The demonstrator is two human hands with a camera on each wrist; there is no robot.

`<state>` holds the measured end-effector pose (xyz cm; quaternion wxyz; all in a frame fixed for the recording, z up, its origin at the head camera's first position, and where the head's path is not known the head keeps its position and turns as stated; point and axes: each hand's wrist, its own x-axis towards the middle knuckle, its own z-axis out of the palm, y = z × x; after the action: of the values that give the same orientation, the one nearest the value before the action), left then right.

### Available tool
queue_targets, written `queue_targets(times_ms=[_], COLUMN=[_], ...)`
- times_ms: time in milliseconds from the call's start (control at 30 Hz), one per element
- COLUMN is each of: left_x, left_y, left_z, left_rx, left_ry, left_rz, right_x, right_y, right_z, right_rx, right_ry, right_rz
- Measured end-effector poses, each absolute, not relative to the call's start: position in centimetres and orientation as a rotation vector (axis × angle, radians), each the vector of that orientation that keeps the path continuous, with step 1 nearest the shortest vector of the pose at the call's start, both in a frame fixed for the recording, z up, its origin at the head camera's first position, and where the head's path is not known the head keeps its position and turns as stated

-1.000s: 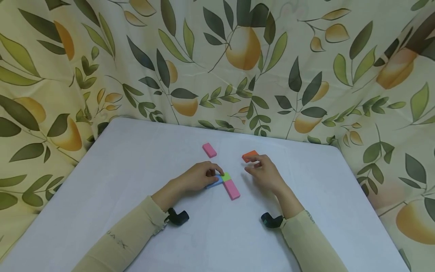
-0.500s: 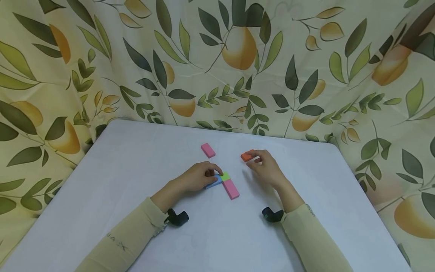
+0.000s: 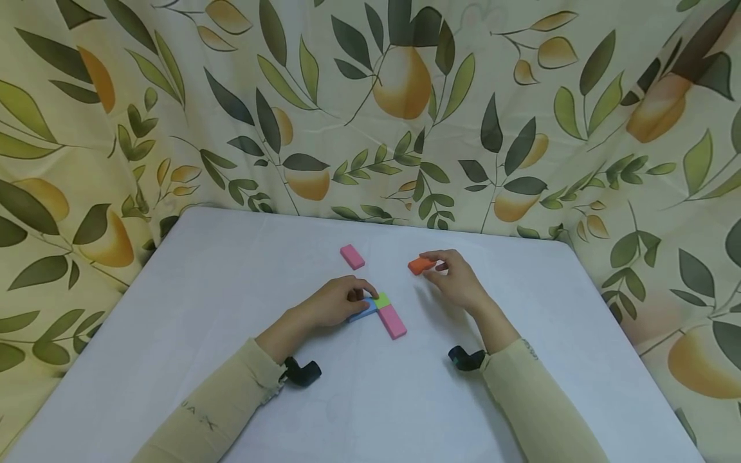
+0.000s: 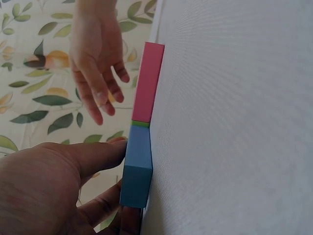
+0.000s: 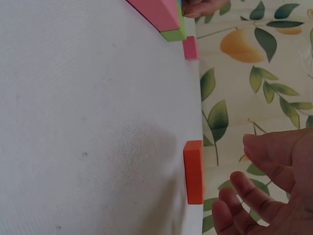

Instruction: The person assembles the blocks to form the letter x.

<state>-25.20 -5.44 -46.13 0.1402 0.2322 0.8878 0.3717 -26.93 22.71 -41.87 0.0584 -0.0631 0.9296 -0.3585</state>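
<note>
On white tabletop [image 3: 370, 399], orange oblong block [image 5: 194, 172], flat-sided

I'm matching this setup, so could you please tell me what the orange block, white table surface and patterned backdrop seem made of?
Orange block: matte, perhaps painted wood or plastic, given its even colour and crisp edges.
White table surface: matte, probably cloth; a fine texture shows close up.
Patterned backdrop: likely matte fabric, softly creased.

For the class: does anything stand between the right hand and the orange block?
Nothing visible does. In the right wrist view, only a gap separates the right hand from the orange block. The far pink block and the green block lie off to the side, not between them.
</note>
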Motion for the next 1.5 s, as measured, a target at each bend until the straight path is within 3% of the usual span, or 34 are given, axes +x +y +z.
queue_targets(times_ms=[1500], left_x=[-25.2], left_y=[-5.4], left_z=[-46.3], left_rx=[0.68], left_ry=[2.555], left_rz=[1.109], right_x=[-30.3], right_y=[23.8], right_z=[-42.4], right_rx=[-0.17], right_ry=[2.839], right_rz=[-1.023])
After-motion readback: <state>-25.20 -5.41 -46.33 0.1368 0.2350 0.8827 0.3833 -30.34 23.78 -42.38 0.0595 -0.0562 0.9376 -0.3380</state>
